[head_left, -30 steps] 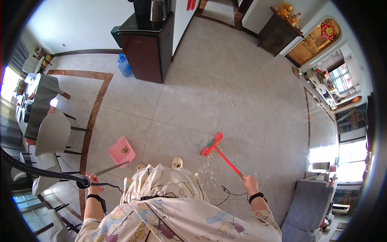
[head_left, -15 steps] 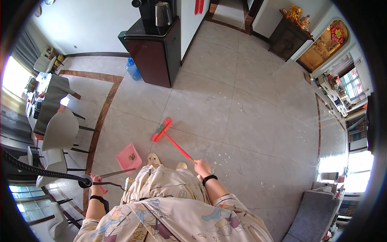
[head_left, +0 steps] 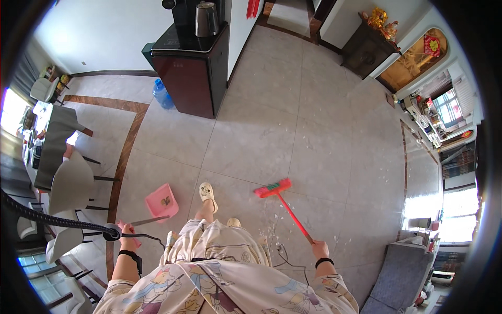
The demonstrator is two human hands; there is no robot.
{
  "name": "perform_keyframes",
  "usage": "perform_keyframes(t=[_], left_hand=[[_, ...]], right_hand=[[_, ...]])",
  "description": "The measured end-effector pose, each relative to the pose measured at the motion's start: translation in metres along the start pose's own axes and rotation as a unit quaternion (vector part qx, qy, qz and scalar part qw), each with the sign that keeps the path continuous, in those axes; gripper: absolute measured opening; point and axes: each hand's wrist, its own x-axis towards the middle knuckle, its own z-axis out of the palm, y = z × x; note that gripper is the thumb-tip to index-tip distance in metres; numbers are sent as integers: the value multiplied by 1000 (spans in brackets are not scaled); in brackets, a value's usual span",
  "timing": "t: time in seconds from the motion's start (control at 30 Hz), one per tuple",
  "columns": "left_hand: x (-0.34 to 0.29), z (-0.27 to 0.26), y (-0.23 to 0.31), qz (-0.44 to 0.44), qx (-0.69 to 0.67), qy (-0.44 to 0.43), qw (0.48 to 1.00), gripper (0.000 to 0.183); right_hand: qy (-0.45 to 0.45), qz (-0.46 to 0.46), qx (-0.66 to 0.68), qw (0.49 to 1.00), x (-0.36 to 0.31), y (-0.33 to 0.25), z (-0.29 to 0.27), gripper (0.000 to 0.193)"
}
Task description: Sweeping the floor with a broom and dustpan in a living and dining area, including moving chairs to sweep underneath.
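Observation:
My right hand (head_left: 320,250) is wrapped round the red handle of a broom (head_left: 273,188), out to my right. The broom's red and green head rests on the tiled floor ahead of me. At my left side, my left hand (head_left: 127,238) grips the handle of a pink dustpan (head_left: 162,203), whose pan is at floor level left of my feet. A small brownish patch shows inside the pan. Scattered white bits (head_left: 269,230) lie on the floor between my feet and the broom handle.
A dark cabinet (head_left: 185,78) with a kettle stands ahead, a blue water bottle (head_left: 162,94) beside it. Chairs (head_left: 72,183) and a grey-covered table line the left. A grey sofa (head_left: 400,277) sits at lower right. Thin black cables (head_left: 285,256) hang near my waist.
The broom has swung from left to right across the floor, my right hand moving outward with it. My left foot has stepped forward. The dustpan has shifted slightly in view.

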Motion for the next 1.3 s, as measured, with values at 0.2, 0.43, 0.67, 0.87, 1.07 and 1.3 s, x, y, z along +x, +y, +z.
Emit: perform_keyframes(t=[0.2,0.43,0.67,0.87,1.07,1.3], left_hand=[[87,45,-3,2,-53,-1,999,21],[137,90,2,2,-41,-46,998,14],[157,135,16,28,-35,-74,996,15],[197,130,31,92,106,-114,983,10],[179,181,42,86,8,-84,993,9],[106,227,62,83,-22,39,996,13]], right_hand=[[68,29,-2,997,-38,-70,-20,26],[30,-50,-37,998,-40,-188,-31,29],[-12,-199,-27,980,-4,-354,-11,26],[45,-303,-43,951,32,-479,18,20],[0,-235,27,972,120,-435,27,25],[-11,-23,-47,999,188,-276,-106,21]])
